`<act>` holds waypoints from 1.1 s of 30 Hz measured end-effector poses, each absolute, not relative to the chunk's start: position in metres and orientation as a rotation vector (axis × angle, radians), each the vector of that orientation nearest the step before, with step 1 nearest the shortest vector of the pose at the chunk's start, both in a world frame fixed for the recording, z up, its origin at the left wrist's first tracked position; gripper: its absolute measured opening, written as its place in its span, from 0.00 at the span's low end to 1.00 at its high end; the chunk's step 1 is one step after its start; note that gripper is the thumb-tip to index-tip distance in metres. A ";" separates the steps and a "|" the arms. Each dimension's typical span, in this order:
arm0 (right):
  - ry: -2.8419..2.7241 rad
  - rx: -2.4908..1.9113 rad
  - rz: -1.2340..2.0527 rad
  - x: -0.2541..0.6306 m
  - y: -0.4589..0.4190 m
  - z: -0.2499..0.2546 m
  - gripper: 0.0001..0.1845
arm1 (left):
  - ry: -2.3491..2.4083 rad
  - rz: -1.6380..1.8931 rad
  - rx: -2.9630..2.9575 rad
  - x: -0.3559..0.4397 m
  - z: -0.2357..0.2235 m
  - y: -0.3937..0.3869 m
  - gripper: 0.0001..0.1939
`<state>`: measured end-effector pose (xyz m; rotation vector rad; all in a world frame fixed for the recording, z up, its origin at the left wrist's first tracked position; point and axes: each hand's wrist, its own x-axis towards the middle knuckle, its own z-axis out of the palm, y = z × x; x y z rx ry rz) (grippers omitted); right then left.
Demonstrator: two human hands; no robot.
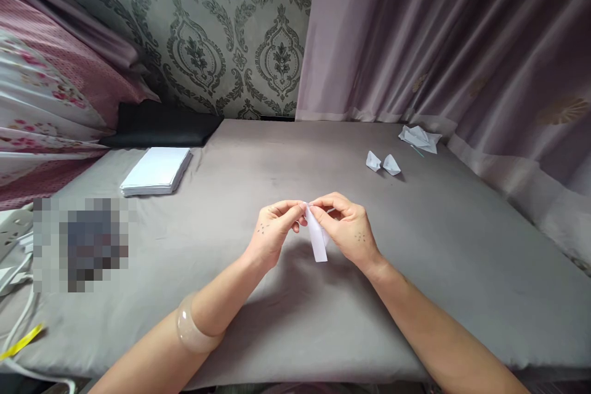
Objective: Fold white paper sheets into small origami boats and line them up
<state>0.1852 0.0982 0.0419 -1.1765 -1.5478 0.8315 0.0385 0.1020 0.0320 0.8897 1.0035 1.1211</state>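
Between my two hands, above the middle of the grey cloth, is a folded strip of white paper (317, 240), its lower end hanging down. My left hand (277, 226) pinches the top of the paper between thumb and fingertips. From the other side, my right hand (347, 225) pinches the same top end, with its thumb lying along the fold. The fingertips of both hands nearly meet there. Part of the paper behind my right thumb is hidden. A pale bangle (194, 326) sits on my left forearm.
Two small folded paper pieces (382, 164) stand at the back right, with crumpled paper (420, 138) beyond them. A stack of white paper (157, 170) lies at the left by a black cushion-like item (161, 125). White cables and a power strip (16, 231) edge the left side.
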 end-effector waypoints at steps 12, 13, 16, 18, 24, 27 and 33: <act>-2.213 -1.122 -0.292 0.183 0.091 0.032 0.12 | 1.075 1.085 0.917 0.034 0.026 0.105 0.07; -2.245 -1.132 -0.347 0.182 0.090 0.032 0.12 | 1.064 1.076 0.899 0.033 0.025 0.106 0.07; -2.312 -1.143 -0.355 0.179 0.088 0.030 0.14 | 1.034 1.078 0.852 0.031 0.022 0.109 0.10; -2.285 -1.131 -0.162 0.179 0.089 0.030 0.14 | 1.027 1.096 0.863 0.031 0.019 0.111 0.13; -1.570 -1.288 1.021 0.190 0.102 0.037 0.12 | 0.978 1.155 1.025 0.038 0.016 0.110 0.13; -1.407 -1.274 1.336 0.192 0.106 0.038 0.15 | 1.016 1.189 1.090 0.040 0.015 0.108 0.12; -1.209 -1.262 1.500 0.190 0.108 0.040 0.15 | 1.027 1.172 1.203 0.041 0.011 0.108 0.11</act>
